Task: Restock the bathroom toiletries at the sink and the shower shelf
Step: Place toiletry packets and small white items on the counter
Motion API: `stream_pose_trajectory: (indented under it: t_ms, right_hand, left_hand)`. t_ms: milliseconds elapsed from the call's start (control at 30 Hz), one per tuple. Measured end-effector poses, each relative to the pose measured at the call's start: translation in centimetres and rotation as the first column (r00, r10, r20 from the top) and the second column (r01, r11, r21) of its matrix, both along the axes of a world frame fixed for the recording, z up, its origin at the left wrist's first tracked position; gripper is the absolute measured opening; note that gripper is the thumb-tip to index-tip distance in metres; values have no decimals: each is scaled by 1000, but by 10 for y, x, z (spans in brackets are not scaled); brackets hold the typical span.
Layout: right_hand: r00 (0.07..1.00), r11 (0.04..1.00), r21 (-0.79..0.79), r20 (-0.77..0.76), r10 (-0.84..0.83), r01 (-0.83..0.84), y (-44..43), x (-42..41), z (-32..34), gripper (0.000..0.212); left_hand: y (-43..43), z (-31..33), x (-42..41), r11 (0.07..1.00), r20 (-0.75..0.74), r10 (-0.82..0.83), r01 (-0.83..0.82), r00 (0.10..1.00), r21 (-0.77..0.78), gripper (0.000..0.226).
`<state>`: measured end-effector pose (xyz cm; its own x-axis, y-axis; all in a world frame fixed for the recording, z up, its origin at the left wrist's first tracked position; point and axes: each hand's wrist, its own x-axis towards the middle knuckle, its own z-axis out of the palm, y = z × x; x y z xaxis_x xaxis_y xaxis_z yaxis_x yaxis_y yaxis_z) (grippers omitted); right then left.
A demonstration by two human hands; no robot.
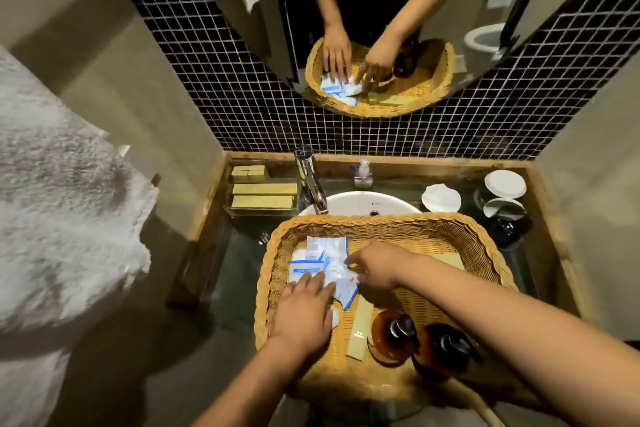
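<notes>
The left hand (304, 315) lies flat, fingers straight, pressing the sachets (322, 255) beneath it in the wicker basket (381, 220). The right hand (377, 267) meets the same pile at its fingertips; whether it pinches a sachet cannot be determined. Risk: slick sachets slide apart under pressure, or the right forearm (485, 302) knocks the amber bottles (394, 333) just beneath it.

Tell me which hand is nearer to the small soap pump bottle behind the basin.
Right. The right hand is over the basket, almost straight before the soap pump bottle; the left hand sits nearer the person, further left, on the packets.
</notes>
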<state>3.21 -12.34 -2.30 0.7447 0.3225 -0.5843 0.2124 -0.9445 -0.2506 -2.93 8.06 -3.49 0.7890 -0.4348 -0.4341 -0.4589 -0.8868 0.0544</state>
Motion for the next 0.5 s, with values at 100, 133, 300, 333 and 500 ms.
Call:
stream_pose_trajectory:
  t_ms: [100, 133, 300, 333, 500]
  right_hand:
    - [998, 996, -63, -27, 54, -56, 4, 9, -1, 49]
    - [997, 994, -82, -38, 65, -68, 7, 10, -4, 46]
    - [996, 995, -86, -85, 39, -46, 11, 6, -31, 26]
    - [996, 998, -68, -85, 13, -19, 9, 6, -35, 25]
    - [995, 992, 81, -51, -91, 95, -7, 18, -24, 16]
  left_hand:
    - [-1, -2, -6, 1000, -3, -5, 5, 1000, -16, 56]
    - [-1, -3, -8, 1000, -6, -6, 6, 1000, -19, 56]
    - [-3, -7, -14, 1000, -15, 18, -19, 1000, -22, 57]
    - [-2, -7, -14, 999, -14, 23, -24, 1000, -31, 57]
    - [3, 2, -6, 993, 66, 66, -59, 996, -103, 59]
